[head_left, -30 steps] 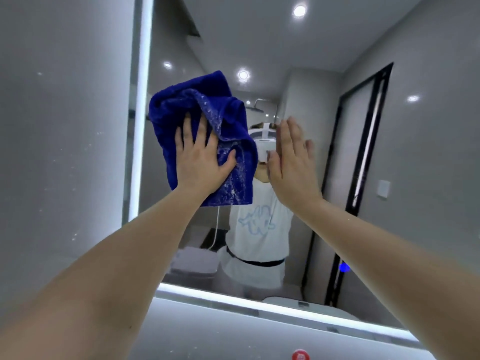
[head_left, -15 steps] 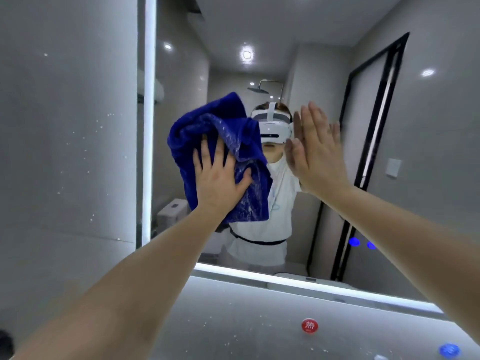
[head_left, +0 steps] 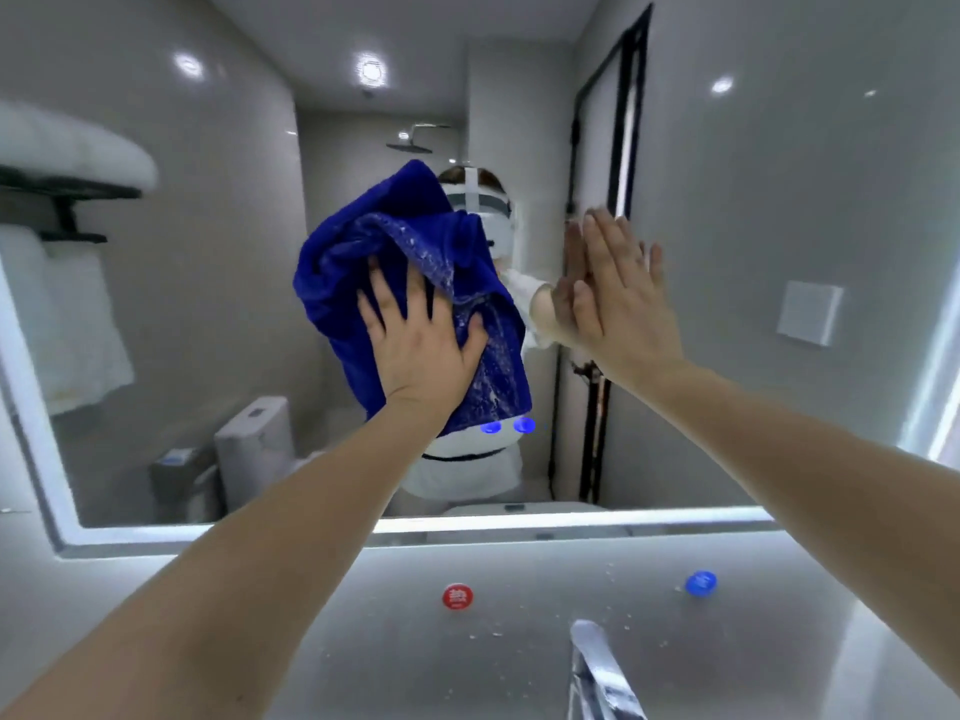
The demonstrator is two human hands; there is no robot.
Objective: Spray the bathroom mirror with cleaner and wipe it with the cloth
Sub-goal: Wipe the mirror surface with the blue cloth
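Note:
A large wall mirror [head_left: 779, 200] with a lit edge fills the upper view. My left hand [head_left: 415, 350] lies flat with spread fingers on a crumpled dark blue cloth [head_left: 395, 241], pressing it against the glass near the middle. White flecks dot the cloth. My right hand [head_left: 618, 298] rests flat on the bare glass just right of the cloth, fingers straight and together, holding nothing. No spray bottle is in view.
Below the mirror the grey wall carries a red round button [head_left: 457, 596] and a blue round button [head_left: 700, 583]. A chrome tap [head_left: 597, 667] rises at the bottom. The mirror reflects a toilet, a towel rack and a black-framed door.
The cloth under my left hand slid down and to the right across the glass. My right hand moved along with it. The view tilted down, bringing the tap and both buttons into sight.

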